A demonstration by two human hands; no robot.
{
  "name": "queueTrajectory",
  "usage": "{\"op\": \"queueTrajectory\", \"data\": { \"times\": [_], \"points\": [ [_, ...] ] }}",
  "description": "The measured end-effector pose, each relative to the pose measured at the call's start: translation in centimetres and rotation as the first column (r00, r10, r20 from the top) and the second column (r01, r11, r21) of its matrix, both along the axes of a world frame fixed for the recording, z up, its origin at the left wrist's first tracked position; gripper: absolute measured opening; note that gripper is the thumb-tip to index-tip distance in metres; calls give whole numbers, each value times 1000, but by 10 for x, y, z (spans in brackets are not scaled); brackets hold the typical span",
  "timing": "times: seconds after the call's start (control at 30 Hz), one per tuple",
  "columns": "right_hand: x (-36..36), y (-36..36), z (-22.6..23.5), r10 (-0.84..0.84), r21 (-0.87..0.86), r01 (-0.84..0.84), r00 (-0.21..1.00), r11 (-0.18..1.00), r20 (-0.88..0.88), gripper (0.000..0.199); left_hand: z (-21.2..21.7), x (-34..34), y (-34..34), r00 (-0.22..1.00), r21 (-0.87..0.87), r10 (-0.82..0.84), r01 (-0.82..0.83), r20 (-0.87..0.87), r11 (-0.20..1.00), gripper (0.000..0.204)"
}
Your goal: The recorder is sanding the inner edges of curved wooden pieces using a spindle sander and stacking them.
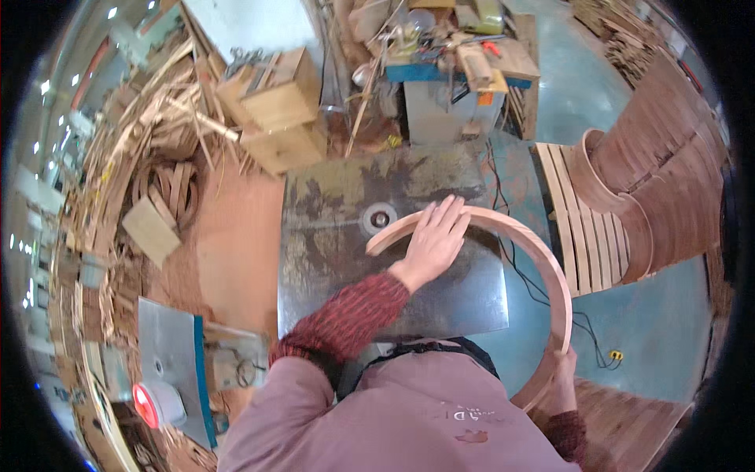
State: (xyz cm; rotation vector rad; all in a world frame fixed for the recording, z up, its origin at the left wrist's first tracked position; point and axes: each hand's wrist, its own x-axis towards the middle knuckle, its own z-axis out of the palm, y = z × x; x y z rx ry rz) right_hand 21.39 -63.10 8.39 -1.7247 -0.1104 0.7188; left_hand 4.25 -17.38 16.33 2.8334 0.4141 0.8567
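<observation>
Left hand lies outstretched on 1 curved wooden strip; right hand grips it farther along.

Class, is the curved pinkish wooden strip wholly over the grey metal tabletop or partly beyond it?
Partly beyond: the strip bends past the tabletop, where the right hand holds it.

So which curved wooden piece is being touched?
The slender arc over the metal table: left hand on top, right hand gripping it. Curved panels at right, curved pieces at left: untouched.
</observation>
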Motion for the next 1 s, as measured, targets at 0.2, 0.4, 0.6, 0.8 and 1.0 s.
{"op": "queueTrajectory", "data": {
  "times": [0.2, 0.4, 0.6, 0.8, 1.0],
  "points": [
    [-3, -30, -40, -65, -96, 55, 993, 994, -99, 25, -80, 44, 49, 973, 0, 173, -175, -155, 985, 63],
    [-25, 22, -4, -119, 33, 129, 972, 991, -201, 37, -104, 62, 86, 952, -15, 253, -260, -174, 966, 57],
    [-5, 42, -16, -151, 50, 171, 950, 984, -273, 53, -103, 62, 114, 938, -63, 282, -300, -202, 952, 43],
    [17, 65, -30, -146, 41, 163, 952, 986, -268, 53, -105, 52, 133, 929, -43, 332, -343, -165, 938, 34],
    [37, 57, -51, -135, 101, 164, 959, 981, -249, 47, -99, 54, 135, 953, -52, 298, -301, -53, 952, 24]
  ]
}}
